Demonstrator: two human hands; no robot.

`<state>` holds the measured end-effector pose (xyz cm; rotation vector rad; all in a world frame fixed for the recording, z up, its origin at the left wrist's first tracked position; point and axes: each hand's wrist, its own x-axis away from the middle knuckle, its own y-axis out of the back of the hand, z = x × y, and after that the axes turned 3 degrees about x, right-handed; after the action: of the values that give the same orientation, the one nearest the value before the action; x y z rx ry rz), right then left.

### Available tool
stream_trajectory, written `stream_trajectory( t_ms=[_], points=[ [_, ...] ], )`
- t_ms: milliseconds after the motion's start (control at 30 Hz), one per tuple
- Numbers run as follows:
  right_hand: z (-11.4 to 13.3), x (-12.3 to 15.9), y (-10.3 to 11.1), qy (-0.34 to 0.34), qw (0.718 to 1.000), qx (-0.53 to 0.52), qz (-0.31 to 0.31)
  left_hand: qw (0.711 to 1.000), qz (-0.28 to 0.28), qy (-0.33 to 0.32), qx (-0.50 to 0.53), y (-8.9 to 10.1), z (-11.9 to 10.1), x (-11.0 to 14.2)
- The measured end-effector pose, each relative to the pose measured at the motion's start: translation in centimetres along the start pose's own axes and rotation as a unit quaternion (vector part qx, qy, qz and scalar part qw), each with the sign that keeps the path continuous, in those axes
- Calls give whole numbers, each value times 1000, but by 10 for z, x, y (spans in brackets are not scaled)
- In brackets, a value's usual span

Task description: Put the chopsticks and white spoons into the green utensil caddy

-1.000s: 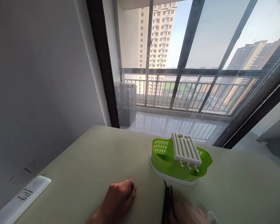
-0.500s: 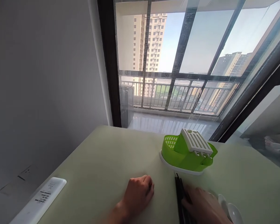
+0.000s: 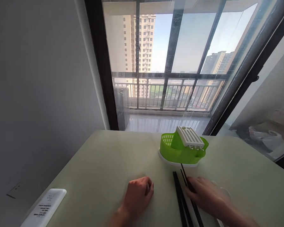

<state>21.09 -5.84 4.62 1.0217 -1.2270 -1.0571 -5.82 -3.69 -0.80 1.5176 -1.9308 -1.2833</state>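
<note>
My left hand rests on the pale green table with its fingers curled under and nothing in them. To its right, my right hand lies over several black chopsticks on the table, its fingers pinched on one black chopstick whose tip is lifted and points toward the holder. A green utensil holder with a white slotted lid stands just beyond the chopsticks. A white spoon peeks out from behind my right hand, mostly hidden.
A white remote control lies at the table's left edge. Behind the table is a large glass window with a balcony railing. A grey wall stands to the left.
The view has shifted, so the holder sits farther off. My right hand has slid forward along the chopsticks and raised one of them. My left hand has stayed put.
</note>
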Motion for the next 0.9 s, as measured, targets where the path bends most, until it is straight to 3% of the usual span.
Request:
stream_trajectory(
  t_ms=[167,400,533,767,833,900],
  points=[
    [-8,2,19,12,998,-59,-15,1000,4,-14,11,6,-4,-2],
    [7,3,73,94,982,-167,-6,987,56,30,148,7,-23,0],
    [24,-2,91,152,968,-195,-51,953,124,58,271,9,-43,6],
    [55,-13,106,241,938,-230,-95,864,208,-48,455,26,-63,5],
    [62,-15,108,249,933,-239,-100,869,193,-42,454,24,-60,4],
    [66,-16,108,261,926,-248,-111,898,156,7,410,20,-55,6]
  ],
)
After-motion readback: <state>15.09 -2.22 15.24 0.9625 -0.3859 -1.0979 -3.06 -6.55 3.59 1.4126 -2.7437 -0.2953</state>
